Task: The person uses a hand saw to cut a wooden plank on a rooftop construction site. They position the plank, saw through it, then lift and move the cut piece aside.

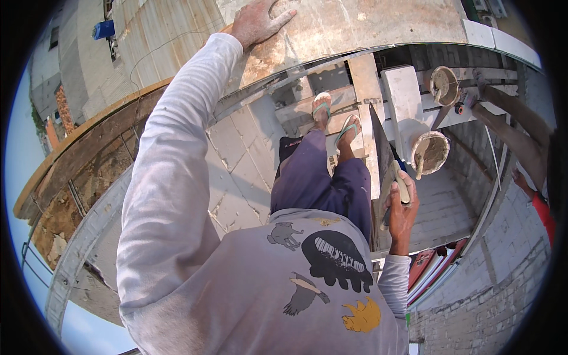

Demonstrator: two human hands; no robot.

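My left hand (pixel 258 25) lies flat, fingers and thumb apart, on a broad stained, dusty board-like surface (pixel 355 23) at the far edge. At right of my legs, my right hand (pixel 403 207) is closed round the pale handle of what looks like a handsaw (pixel 383 139). Its dark, tapering blade points away from me, its tip near the planks beside my foot. Just beyond that hand stands a bucket (pixel 431 151) crusted with mortar, with a tool's handle leaning in it. A long pale block (pixel 403 105) lies between the saw and the buckets.
My sandalled feet stand on narrow planks (pixel 364 83) over a drop. A second mortar bucket (pixel 445 86) sits farther right. Another person's bare limbs (pixel 518 121) and a red sleeve (pixel 543 216) show at the right. Pale block walls (pixel 231 154) rise on the left.
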